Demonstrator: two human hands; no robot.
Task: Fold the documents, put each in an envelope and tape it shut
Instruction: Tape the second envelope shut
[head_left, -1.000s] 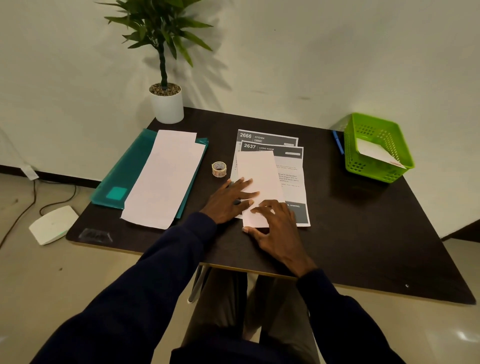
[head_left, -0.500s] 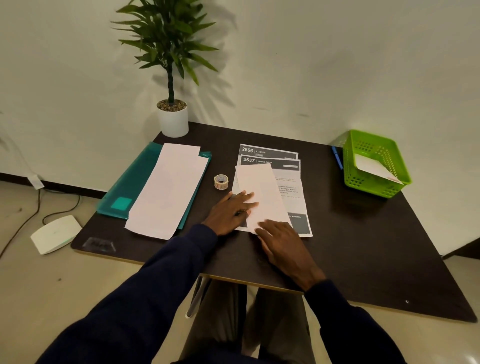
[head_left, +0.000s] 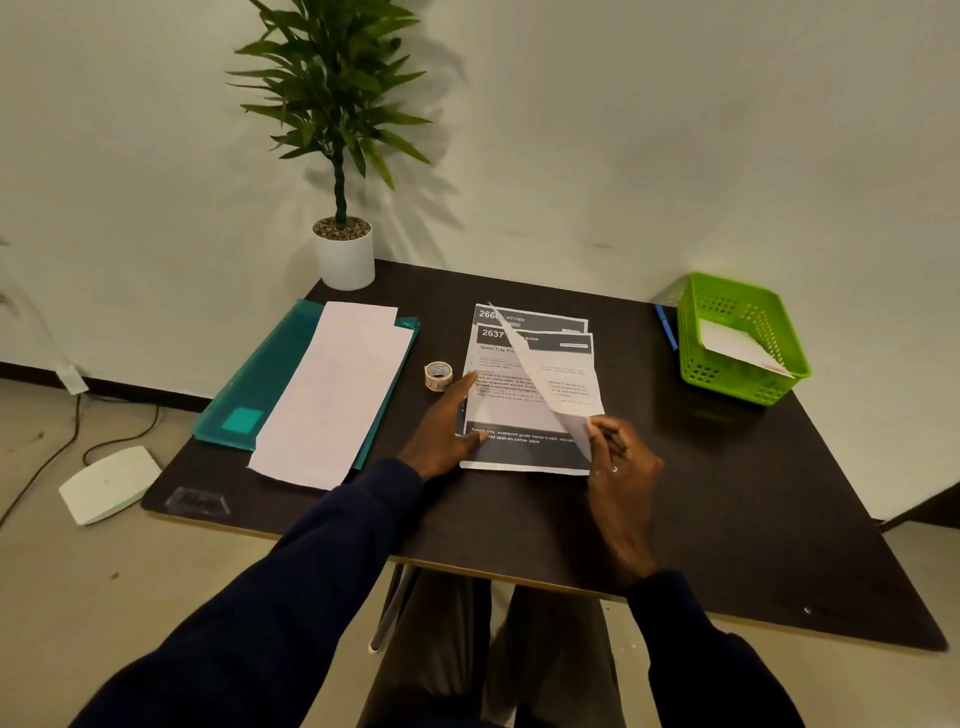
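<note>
Two printed documents lie stacked mid-table, the top one headed 2637 (head_left: 498, 410) and one headed 2666 (head_left: 540, 318) peeking out behind it. A white folded sheet (head_left: 569, 387) is raised off them, tilted on edge toward the right. My right hand (head_left: 621, 467) pinches its near corner. My left hand (head_left: 444, 426) lies flat against the left edge of the top document, thumb on the paper, holding nothing. A small roll of tape (head_left: 438, 375) stands just left of the documents. Long white envelopes (head_left: 332, 395) rest on a teal folder (head_left: 260, 384) at the left.
A green basket (head_left: 727, 379) at the far right holds a white envelope (head_left: 737, 345); a blue pen (head_left: 666, 327) lies beside it. A potted plant (head_left: 344, 254) stands at the back left corner. The dark table (head_left: 727, 519) ends near my knees. A white box lies on the floor at left.
The white folded sheet lay flat on the top document under both hands. My right hand has now lifted it by the near corner and swung it rightward; my left hand slid to the document's left edge.
</note>
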